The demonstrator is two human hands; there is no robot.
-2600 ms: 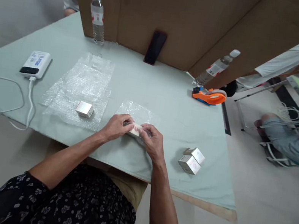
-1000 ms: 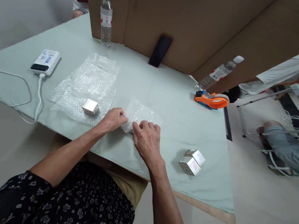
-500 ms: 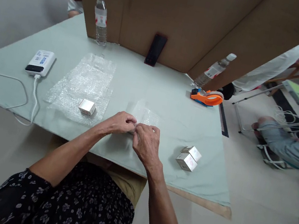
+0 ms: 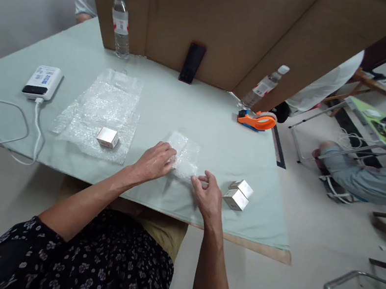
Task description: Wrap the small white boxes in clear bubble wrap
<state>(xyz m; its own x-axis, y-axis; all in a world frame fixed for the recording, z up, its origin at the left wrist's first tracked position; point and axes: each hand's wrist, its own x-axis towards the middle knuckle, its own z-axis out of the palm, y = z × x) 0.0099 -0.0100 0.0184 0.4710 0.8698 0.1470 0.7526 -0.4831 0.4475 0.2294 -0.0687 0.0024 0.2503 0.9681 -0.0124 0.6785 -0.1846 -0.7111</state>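
Observation:
A small sheet of bubble wrap [image 4: 186, 156] lies on the table in front of me. My left hand [image 4: 156, 160] is closed on its left end, where the wrap looks bunched; whatever is under those fingers is hidden. At the lower right corner of the sheet is my right hand [image 4: 208, 194], its fingers bent and apart, the tips touching or very near the edge. Two small white boxes [image 4: 236, 200] sit side by side just right of that hand. Another white box [image 4: 107, 137] rests on larger bubble wrap sheets [image 4: 106, 104] to the left.
A white power bank [image 4: 42, 82] with a cable lies far left. Water bottles [image 4: 121, 27] [image 4: 263, 87] and a dark phone [image 4: 192, 62] stand against the cardboard panel [image 4: 229, 21]. An orange tape dispenser [image 4: 257, 120] is by the table's right edge. A seated person [image 4: 370, 176] is beyond.
My right hand has moved right, away from my left hand, to the corner of the small bubble wrap sheet. More of the sheet shows flat. The view has shifted slightly.

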